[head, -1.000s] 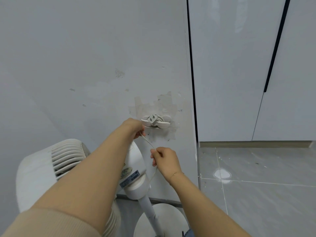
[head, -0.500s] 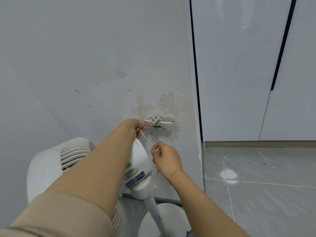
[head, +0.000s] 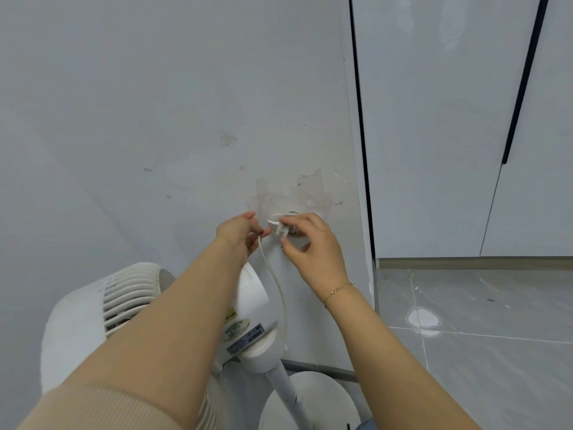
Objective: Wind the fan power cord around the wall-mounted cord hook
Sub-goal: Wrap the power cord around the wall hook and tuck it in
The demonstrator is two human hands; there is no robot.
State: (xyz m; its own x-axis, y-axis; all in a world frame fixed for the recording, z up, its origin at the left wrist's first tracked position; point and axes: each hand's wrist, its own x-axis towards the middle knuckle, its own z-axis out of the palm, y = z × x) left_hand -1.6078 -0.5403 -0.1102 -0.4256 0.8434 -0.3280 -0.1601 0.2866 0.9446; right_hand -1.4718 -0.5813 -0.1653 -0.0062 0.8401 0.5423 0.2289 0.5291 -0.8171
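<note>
Both hands (left (head: 240,235), right (head: 310,240)) pinch the cord (head: 276,280) at the hook (head: 277,223).

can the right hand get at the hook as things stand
Probably yes: the right hand is already at the hook, fingers on the cord wound there. The left hand pinches the cord beside it, not blocking.

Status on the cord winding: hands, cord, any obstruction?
Left hand pinches cord beside hook. Right hand pinches cord at hook. Slack hangs past fan. Nothing in the way.
</note>
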